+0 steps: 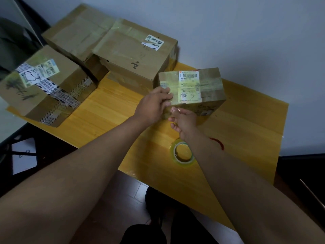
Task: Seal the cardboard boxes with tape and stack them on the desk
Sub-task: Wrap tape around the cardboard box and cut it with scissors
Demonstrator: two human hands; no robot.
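Closest to you, the tape roll (pixel 182 154) lies flat on the yellow bench (pixel 109 110) under your right forearm. Your left hand (pixel 153 106) presses straight fingers (pixel 167 97) onto the small box's (pixel 202 88) near top edge. Your right hand (pixel 184 120) pinches the clear tape end against its front corner. Three bigger boxes sit behind: one left (pixel 44 90), one at the back (pixel 77 36), one in the middle (pixel 137 53).
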